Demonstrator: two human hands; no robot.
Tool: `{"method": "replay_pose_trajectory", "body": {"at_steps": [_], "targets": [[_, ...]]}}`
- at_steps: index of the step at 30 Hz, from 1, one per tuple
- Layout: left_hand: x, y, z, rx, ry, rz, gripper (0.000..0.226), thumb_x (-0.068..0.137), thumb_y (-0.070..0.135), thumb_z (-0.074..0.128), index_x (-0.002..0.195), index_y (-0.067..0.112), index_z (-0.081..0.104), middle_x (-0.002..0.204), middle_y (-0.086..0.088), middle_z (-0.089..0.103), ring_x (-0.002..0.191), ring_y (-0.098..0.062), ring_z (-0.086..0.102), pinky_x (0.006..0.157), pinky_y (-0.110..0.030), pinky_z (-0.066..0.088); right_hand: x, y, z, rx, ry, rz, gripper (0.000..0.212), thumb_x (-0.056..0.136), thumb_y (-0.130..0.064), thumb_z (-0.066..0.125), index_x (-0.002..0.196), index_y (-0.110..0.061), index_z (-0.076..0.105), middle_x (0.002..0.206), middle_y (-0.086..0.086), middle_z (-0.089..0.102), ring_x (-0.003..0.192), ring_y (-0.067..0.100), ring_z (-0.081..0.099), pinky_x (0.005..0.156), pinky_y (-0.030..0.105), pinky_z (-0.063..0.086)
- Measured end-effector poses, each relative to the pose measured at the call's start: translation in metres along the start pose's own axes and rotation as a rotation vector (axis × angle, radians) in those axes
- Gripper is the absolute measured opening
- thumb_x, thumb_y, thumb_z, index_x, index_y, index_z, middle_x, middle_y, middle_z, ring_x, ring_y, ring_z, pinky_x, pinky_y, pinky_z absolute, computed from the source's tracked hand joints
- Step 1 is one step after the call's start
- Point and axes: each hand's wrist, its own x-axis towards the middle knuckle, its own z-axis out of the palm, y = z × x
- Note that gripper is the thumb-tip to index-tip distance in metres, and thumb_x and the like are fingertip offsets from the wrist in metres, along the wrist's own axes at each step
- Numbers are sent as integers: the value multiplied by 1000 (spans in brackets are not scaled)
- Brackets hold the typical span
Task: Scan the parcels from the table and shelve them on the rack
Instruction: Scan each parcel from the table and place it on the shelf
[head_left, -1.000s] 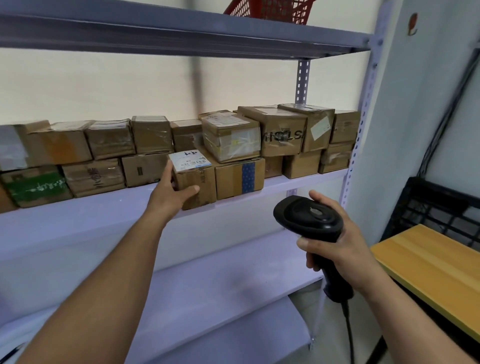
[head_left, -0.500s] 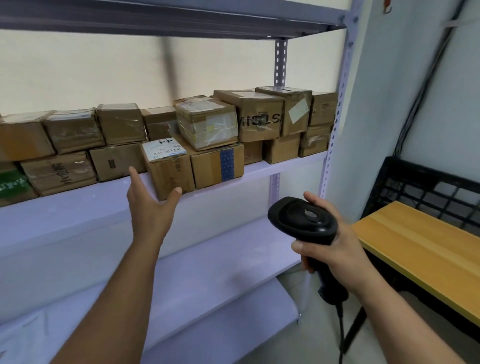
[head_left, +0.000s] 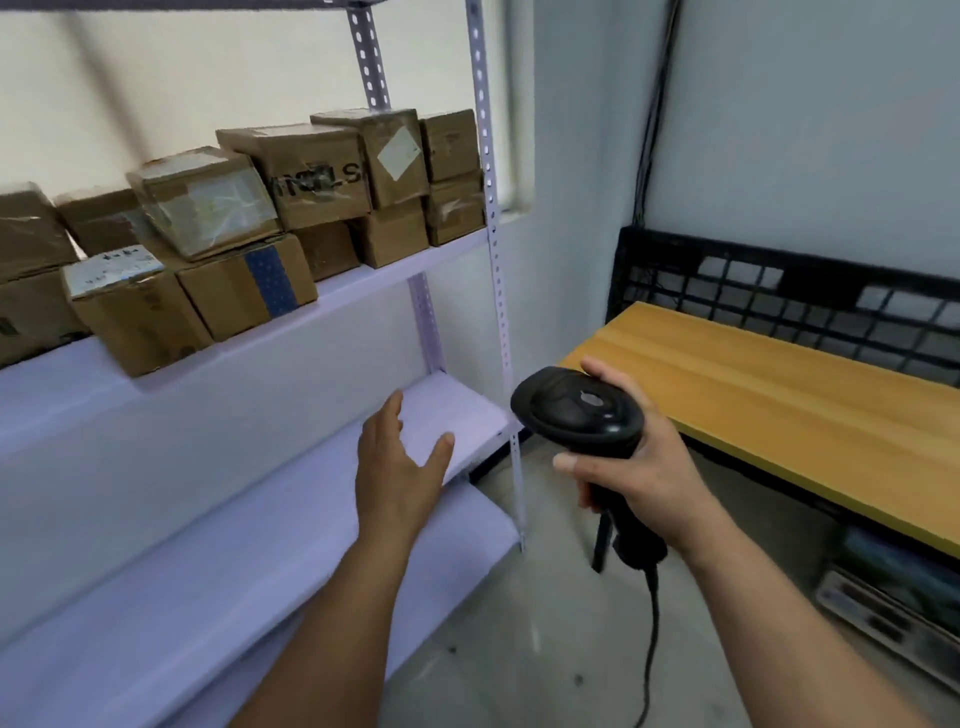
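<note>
- Parcels (head_left: 249, 291) are stacked on the rack (head_left: 363, 270); the front box (head_left: 137, 312) overhangs and could be knocked off
- Left grip (head_left: 400, 467) is spread open, empty; the scanner (head_left: 582, 415) is clasped in the right grip (head_left: 639, 467), its cable (head_left: 652, 649) liable to snag on the worktop (head_left: 779, 405)

— Where are the parcels (head_left: 270, 208)?
— Brown cardboard, taped, stacked two high along the rack's (head_left: 363, 275) shelf, up to its right end.
— And the labelled box (head_left: 137, 312)?
— At the shelf's front edge.

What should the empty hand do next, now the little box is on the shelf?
Probably swing the open left hand right toward the wooden table for another parcel: it holds nothing, the labelled box sits shelved, and the right hand grips the scanner.
</note>
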Motion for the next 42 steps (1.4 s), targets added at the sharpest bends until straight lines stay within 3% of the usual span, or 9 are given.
{"method": "replay_pose_trajectory", "body": {"at_steps": [4,7,12,16,22,28,34,40,42], "targets": [[-30,39,45,39,-96,88,68,88,35,68,146,19,36,144,-1,42,131,-20,40,108,-38,36,-41,-3,-49,-27,82,13,87,71,8,81,136,-39,47,118,11,63,51,29,60,45,36,52],[-56,70,80,50,-171,159,65,88,34,69,144,18,40,142,-1,44,130,-19,39,106,-34,35,-74,-7,-90,-67,156,7,89,67,0,87,135,-42,48,120,4,63,63,19,64,52,35,54],[-99,129,143,82,-288,308,65,87,36,69,143,18,42,140,-2,44,130,-19,37,102,-24,27,-135,-22,-161,-109,293,30,88,72,6,80,140,-35,44,111,-1,66,55,30,61,51,50,53],[-140,181,195,66,-383,411,67,88,37,67,146,19,37,146,-1,39,133,-19,34,110,-34,30,-181,-32,-219,-149,404,33,86,72,6,80,138,-36,44,115,8,64,52,28,61,49,41,55],[-200,240,261,38,-496,541,70,87,41,67,146,20,36,148,1,38,137,-17,33,112,-39,33,-240,-40,-298,-173,548,27,87,71,4,82,135,-43,47,118,8,65,53,32,62,55,52,55],[-259,278,309,-19,-595,555,70,88,43,65,148,22,34,151,1,35,139,-17,31,113,-43,33,-292,-49,-354,-226,642,47,88,70,0,84,137,-41,45,122,7,63,54,27,64,52,35,56],[-292,308,347,-27,-686,602,70,90,44,63,149,24,31,152,3,32,140,-13,29,115,-38,32,-328,-54,-395,-245,750,62,88,71,4,81,139,-37,45,118,12,64,52,32,62,48,33,54],[-307,335,392,-43,-772,644,70,90,46,62,149,25,30,151,4,33,139,-13,29,114,-36,31,-344,-51,-433,-234,843,98,87,67,-10,85,135,-48,47,106,17,64,52,31,63,48,34,52],[-309,343,410,-54,-804,644,71,90,47,61,149,27,29,151,5,32,139,-12,28,113,-34,29,-345,-51,-448,-236,866,102,86,71,-3,84,134,-49,47,105,18,63,51,30,62,47,33,51]]}}
